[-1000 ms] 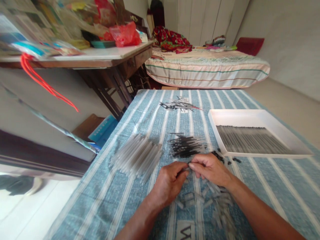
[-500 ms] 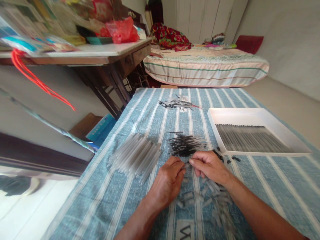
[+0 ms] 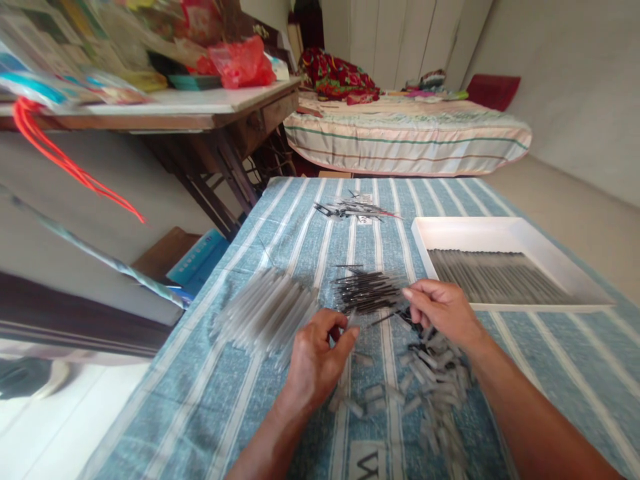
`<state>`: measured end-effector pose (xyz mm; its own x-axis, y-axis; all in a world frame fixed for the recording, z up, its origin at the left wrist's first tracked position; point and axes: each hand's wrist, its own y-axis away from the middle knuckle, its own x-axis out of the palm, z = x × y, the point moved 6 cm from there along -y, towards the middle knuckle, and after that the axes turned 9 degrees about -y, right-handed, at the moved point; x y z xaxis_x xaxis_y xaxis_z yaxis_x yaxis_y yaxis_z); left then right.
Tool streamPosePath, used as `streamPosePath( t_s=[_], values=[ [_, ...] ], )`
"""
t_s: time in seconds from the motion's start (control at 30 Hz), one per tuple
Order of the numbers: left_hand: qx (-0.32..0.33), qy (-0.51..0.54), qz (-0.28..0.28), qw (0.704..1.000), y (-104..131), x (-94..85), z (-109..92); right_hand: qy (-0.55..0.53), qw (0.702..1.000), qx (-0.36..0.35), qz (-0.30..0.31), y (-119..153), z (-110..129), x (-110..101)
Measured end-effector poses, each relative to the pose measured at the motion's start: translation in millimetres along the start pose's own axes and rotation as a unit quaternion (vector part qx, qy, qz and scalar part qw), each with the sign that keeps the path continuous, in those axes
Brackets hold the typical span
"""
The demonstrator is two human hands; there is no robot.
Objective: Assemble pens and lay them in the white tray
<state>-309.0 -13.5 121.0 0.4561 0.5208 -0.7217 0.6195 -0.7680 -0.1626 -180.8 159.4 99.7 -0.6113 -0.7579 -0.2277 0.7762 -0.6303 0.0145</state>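
My left hand point(image 3: 323, 353) is curled, thumb and forefinger close together around a small translucent piece point(image 3: 353, 320) that is blurred. To its right, my right hand point(image 3: 443, 310) is closed in a pinch at one end of a thin black rod point(image 3: 385, 319), which looks like a pen refill and points left. Just beyond the hands lies a pile of black refills point(image 3: 367, 291). Left of it are many translucent grey tubes point(image 3: 267, 313), like pen barrels. Small grey caps point(image 3: 437, 367) are scattered below my right hand, with small black pieces point(image 3: 413, 323) beside its fingers.
A white shallow box point(image 3: 505, 307) at the right holds a row of grey sticks with black ends. More thin rods point(image 3: 350, 208) lie toward the far end of the striped cloth point(image 3: 190, 400). A cluttered desk point(image 3: 235, 100) stands at the left, a bed point(image 3: 410, 133) behind.
My hands have moved apart. The right has gone right and slightly up with the thin black rod; the left has shifted a little left, its fingers looser. The view has shifted slightly.
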Motion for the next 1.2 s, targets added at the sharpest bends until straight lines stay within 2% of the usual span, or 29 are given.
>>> streamPosePath(
  t_s=[0.07,0.13,0.3,0.4,0.53,0.73,0.93,1.2],
  values=[
    [-0.042,0.006,-0.018,0.999,-1,-4.3,5,0.023,0.999,0.001,-0.024,-2,-3,-11],
    [-0.079,0.031,-0.029,0.996,-2,-6.7,9,0.045,0.999,-0.004,-0.022,-3,-5,-15],
    [-0.147,0.178,-0.014,0.973,-2,-2.1,15,0.148,0.988,-0.026,0.048,-3,-9,-8],
    [-0.178,0.251,-0.024,0.951,-2,-0.3,17,0.264,0.96,-0.036,0.084,-3,-10,-2],
    [-0.179,0.287,-0.036,0.94,-3,-0.5,19,0.406,0.907,-0.026,0.105,-2,-10,6],
    [-0.184,0.312,-0.036,0.931,-4,1.1,22,0.492,0.861,0.004,0.128,-1,-9,16],
    [-0.18,0.307,-0.03,0.934,-3,1.4,21,0.526,0.84,0.014,0.134,0,-8,17],
    [-0.184,0.32,-0.044,0.928,-3,0.5,19,0.532,0.837,0.009,0.128,2,-4,25]
  ],
)
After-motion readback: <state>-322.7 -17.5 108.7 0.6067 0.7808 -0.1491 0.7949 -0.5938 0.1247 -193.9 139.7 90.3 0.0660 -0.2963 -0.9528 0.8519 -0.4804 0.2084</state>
